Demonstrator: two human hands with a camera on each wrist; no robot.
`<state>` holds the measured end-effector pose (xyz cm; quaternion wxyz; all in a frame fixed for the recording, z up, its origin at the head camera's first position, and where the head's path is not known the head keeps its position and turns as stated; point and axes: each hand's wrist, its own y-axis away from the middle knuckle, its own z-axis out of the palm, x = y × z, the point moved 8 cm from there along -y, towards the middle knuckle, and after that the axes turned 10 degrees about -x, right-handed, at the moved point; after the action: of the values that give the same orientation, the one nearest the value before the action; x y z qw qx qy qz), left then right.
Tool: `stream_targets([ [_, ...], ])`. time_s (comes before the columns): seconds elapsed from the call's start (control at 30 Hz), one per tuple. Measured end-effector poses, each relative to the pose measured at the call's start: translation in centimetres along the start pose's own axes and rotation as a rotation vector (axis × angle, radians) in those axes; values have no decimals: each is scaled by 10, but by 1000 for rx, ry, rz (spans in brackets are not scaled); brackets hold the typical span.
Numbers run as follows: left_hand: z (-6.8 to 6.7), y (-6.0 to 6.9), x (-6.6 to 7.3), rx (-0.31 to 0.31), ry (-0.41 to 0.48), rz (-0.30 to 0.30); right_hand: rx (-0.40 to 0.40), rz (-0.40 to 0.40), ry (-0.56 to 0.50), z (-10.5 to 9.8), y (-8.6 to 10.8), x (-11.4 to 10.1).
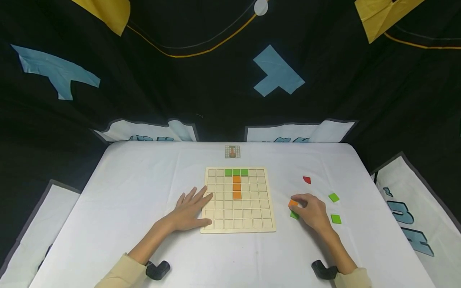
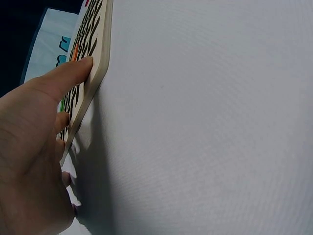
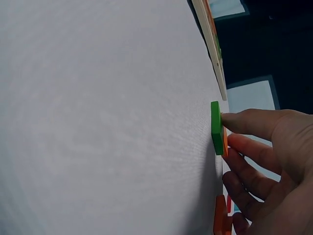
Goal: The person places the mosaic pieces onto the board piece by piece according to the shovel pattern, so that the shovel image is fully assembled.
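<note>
A wooden grid board (image 1: 253, 216) lies on the white table, with a row of green tiles (image 1: 236, 172) at its top and a column of orange tiles (image 1: 236, 187) below. My left hand (image 1: 189, 212) rests spread at the board's left edge, thumb and fingertips on it. To the right of the board, my right hand (image 1: 312, 211) pinches an orange square tile (image 1: 293, 203) between thumb and forefinger. A green square tile (image 3: 216, 128) is right beside it, partly covered by the thumb in the head view.
A small picture card (image 1: 232, 151) lies behind the board. Around the right hand are a red quarter-round piece (image 1: 307, 180), a green tile (image 1: 333, 197) and another green tile (image 1: 336, 219). In the right wrist view an orange piece (image 3: 220, 218) stands near the curled fingers.
</note>
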<state>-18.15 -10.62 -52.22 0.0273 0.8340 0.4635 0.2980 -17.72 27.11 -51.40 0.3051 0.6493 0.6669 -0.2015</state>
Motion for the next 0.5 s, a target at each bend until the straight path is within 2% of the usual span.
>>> stream_targets([
  [0.33, -1, 0, 1, 5, -1, 9, 8, -33, 80, 2, -4, -7],
  [0.5, -1, 0, 2, 1, -17, 9, 34, -99, 129, 0, -7, -15],
])
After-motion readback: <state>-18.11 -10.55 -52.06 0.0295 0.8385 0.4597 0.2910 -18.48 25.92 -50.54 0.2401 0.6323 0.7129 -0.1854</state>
